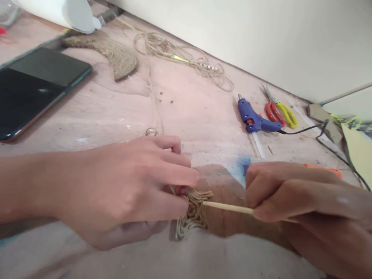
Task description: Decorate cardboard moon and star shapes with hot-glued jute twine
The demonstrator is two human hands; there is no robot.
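A small piece covered in coiled jute twine (192, 221) lies on the table in front of me, its left part hidden under my fingers. My left hand (124, 190) is closed on it, thumb and forefinger pinching at its upper left edge, where a strand of twine shows between them. Held in my closed right hand (287, 193) is a thin wooden stick (226, 207), whose tip touches the coils from the right. A length of twine (154, 100) runs from behind my left hand up the table.
A dark phone (40, 85), a twine-covered crescent (116, 54) and a white bottle (69, 13) lie at left. Loose twine (157, 42) is tangled around a pen (180, 58) by the wall. A blue glue gun (251, 116) with a cord and scissors (280, 112) rest at right.
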